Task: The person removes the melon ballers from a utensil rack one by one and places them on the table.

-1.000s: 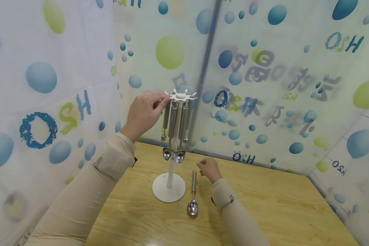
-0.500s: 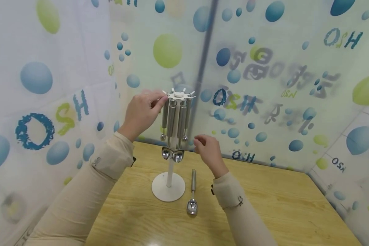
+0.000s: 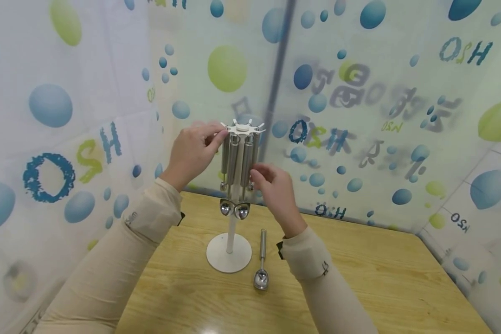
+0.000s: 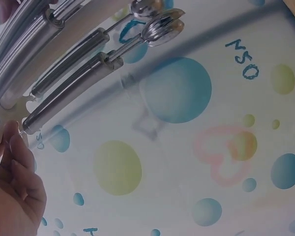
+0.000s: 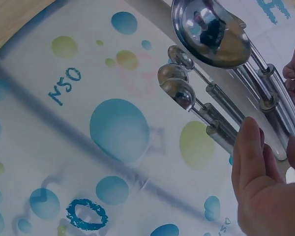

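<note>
A white rotating utensil stand (image 3: 230, 254) rises upright from a round base, with several metal-handled scoops (image 3: 242, 211) hanging from its hooked top. My left hand (image 3: 194, 150) pinches a hook at the left of that top with thumb and forefinger. Beside the hanging handles, at their right, is my right hand (image 3: 277, 190); its fingertips are right at the nearest handle (image 3: 247, 162). In the right wrist view its fingers (image 5: 250, 152) stretch out behind the handles, thumb apart. Another metal scoop (image 3: 261, 279) lies on the table, bowl toward me.
The pale wooden table (image 3: 359, 278) carries the stand near its back left part. Close behind it hangs a curtain (image 3: 401, 139) printed with blue and green dots, and a similar one (image 3: 96, 116) runs along the left.
My right hand has risen from beside the lying scoop's handle and moved left to the hanging handles. My left hand stays at the stand's top.
</note>
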### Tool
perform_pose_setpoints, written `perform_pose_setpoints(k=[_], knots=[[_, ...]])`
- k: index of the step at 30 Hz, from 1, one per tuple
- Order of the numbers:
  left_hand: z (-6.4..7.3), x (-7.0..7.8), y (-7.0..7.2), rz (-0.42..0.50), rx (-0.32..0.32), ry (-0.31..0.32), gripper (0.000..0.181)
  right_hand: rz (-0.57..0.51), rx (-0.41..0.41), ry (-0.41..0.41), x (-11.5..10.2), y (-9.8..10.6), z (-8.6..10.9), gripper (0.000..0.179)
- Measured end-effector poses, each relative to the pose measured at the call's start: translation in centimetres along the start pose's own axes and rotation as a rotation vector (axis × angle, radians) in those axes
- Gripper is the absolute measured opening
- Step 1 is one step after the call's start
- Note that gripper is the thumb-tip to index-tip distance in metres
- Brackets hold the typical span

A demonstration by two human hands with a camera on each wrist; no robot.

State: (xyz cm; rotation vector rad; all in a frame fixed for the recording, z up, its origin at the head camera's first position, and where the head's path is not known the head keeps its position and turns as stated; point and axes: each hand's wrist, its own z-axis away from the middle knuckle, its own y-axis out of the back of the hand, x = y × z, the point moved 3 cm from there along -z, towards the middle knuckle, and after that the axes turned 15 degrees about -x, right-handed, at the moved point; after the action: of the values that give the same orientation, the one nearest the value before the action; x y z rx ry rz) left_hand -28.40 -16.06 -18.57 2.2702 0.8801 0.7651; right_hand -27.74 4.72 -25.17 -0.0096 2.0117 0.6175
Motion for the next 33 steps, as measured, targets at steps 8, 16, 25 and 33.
perform_pose_setpoints(k=[8,16,25,33], knots=[[0.0,0.2,0.2,-0.006,-0.004,0.009,0.027,-0.006,-0.001,0.022,-1.2,-0.7,-0.7,0.04],[-0.1,0.0,0.3,-0.013,0.003,0.016,0.025,-0.023,-0.01,0.033,-1.5,-1.2,-1.0,0.039],[-0.7,0.1,0.3,0.113,-0.026,0.022,0.022,-0.064,0.003,0.027,-1.3,-1.2,-1.2,0.036],[-0.8,0.0,0.4,0.152,-0.046,0.043,0.025,-0.105,-0.015,0.033,-1.2,-1.2,-1.1,0.037]])
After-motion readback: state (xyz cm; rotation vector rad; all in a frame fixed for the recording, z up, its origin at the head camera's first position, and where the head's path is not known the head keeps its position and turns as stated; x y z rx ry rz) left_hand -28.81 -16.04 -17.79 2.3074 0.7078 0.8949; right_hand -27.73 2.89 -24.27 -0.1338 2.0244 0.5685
